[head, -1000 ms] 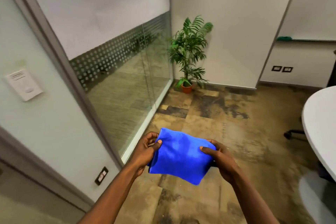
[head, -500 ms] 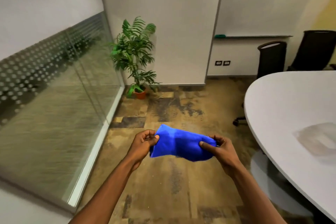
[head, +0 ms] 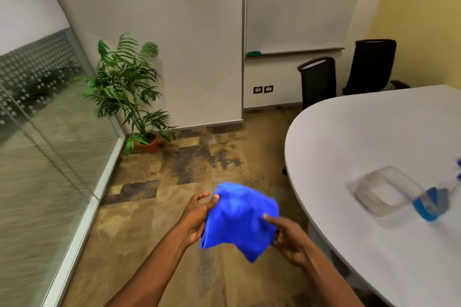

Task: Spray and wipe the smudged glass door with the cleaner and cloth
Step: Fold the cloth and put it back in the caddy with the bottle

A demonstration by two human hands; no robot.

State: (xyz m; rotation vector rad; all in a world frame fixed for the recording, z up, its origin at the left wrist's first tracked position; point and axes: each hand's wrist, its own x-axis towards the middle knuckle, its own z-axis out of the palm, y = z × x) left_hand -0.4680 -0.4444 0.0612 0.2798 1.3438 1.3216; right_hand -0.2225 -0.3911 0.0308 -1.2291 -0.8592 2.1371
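Both hands grip the blue cloth (head: pixel 239 219) at frame centre: left hand (head: pixel 197 217) pinching its left edge, right hand (head: pixel 287 237) its right. The blurred spray bottle (head: pixel 434 203) lies at right on the counter (head: pixel 361 132), and the glass door (head: pixel 50 157) fills the left. Loosely bunched, the cloth could slip free or smear the glass.

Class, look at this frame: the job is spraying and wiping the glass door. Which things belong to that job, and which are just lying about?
Job: blue cloth held by left hand and right hand; spray bottle on the table; glass wall.

Lying about: potted plant; clear container; two chairs.
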